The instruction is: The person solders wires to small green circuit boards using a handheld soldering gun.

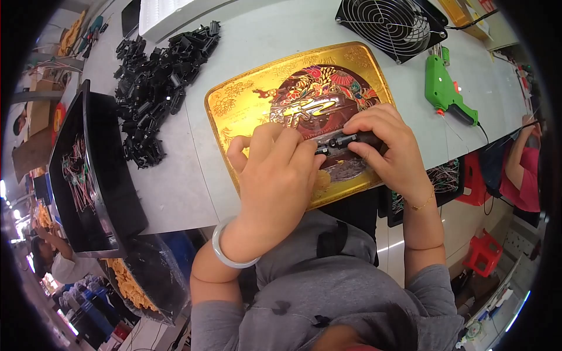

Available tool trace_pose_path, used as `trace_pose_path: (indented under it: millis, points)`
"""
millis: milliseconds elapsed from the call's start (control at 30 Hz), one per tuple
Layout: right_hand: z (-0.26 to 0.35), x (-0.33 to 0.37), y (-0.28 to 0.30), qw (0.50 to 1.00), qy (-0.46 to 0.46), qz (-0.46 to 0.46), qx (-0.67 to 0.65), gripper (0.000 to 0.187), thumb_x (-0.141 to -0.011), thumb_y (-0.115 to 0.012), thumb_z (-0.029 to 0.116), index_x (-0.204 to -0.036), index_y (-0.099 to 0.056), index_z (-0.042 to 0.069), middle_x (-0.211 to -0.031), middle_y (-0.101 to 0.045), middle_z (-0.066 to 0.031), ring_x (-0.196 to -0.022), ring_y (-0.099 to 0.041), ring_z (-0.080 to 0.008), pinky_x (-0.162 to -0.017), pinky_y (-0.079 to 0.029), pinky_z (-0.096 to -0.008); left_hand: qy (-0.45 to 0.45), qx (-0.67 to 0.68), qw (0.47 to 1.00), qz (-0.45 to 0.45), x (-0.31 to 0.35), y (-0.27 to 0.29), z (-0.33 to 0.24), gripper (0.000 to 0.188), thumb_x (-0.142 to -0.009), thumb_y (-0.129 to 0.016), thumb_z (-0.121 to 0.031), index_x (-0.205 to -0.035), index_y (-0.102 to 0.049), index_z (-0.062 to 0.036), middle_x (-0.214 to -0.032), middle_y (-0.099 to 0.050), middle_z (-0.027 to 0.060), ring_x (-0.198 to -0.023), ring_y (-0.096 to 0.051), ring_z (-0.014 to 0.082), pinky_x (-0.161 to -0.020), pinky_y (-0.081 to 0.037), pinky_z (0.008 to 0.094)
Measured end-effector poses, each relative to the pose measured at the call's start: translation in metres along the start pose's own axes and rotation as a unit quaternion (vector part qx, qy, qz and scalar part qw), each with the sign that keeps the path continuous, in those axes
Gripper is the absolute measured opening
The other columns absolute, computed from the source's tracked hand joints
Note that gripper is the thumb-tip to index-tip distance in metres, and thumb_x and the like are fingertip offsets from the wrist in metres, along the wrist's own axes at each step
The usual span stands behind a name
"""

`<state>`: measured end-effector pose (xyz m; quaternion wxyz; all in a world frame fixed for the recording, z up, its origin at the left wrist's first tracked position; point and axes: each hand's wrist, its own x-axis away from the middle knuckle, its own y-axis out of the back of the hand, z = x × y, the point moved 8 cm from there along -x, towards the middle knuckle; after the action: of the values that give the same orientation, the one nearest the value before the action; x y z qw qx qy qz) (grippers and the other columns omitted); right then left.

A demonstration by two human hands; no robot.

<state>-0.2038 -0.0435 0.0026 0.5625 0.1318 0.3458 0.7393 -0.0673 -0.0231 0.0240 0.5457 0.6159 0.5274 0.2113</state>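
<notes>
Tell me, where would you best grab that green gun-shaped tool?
Probably by the handle of the green gun-shaped tool: it is slimmer than the body and slants toward the lower right, away from the red-orange tip. The right hand, once free of its black part, could come from the near right and wrap around, minding the dark cable at the handle's end.

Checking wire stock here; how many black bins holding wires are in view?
2: one black bin at the left, the other bin right of centre, partly behind the right forearm. Others may be hidden.
</notes>
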Motion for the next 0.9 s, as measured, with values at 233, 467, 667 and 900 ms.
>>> trace_pose_path:
  millis: [233,467,667,900]
  points:
    - [-0.002,-0.002,-0.001,1.000,0.009,0.004,0.005,0.017,-0.069,-0.065,0.006,-0.084,-0.057,0.005,-0.090,-0.056,-0.0065,-0.090,-0.051,-0.0254,-0.080,-0.041,-0.0327,-0.009,0.010,1.000,-0.011,0.001,-0.002,0.003,0.015,-0.066,-0.069,-0.017,-0.078,-0.062,-0.0115,-0.082,-0.058,-0.0033,-0.088,-0.049,0.0192,-0.080,-0.027,0.0343]
    - [0.010,-0.005,-0.006,1.000,0.014,0.005,0.007,0.017,-0.068,-0.065,0.004,-0.083,-0.057,0.005,-0.091,-0.055,-0.0060,-0.093,-0.050,-0.0265,-0.081,-0.038,-0.0344,0.007,-0.007,1.000,-0.005,0.001,-0.002,0.011,0.020,-0.063,-0.069,-0.018,-0.081,-0.061,-0.0140,-0.085,-0.057,-0.0011,-0.088,-0.049,0.0207,-0.081,-0.027,0.0361]
    - [0.028,-0.003,-0.002,0.985,0.044,-0.008,0.166,0.017,-0.067,-0.064,0.004,-0.083,-0.058,0.006,-0.092,-0.053,-0.0050,-0.094,-0.049,-0.0265,-0.081,-0.034,-0.0358,0.021,0.029,0.996,-0.080,0.014,0.034,0.044,0.032,-0.064,-0.068,-0.014,-0.095,-0.059,-0.0101,-0.097,-0.054,0.0052,-0.094,-0.049,0.0246,-0.083,-0.031,0.0367]
    - [0.049,0.037,0.019,0.990,0.022,-0.123,0.060,0.048,-0.070,-0.064,0.009,-0.115,-0.047,0.001,-0.113,-0.050,-0.0164,-0.103,-0.048,-0.0313,-0.091,-0.036,-0.0374,0.240,-0.289,0.921,-0.100,0.058,0.064,0.137,0.025,-0.068,-0.065,-0.011,-0.092,-0.059,-0.0110,-0.095,-0.054,0.0048,-0.097,-0.045,0.0244,-0.082,-0.027,0.0425]
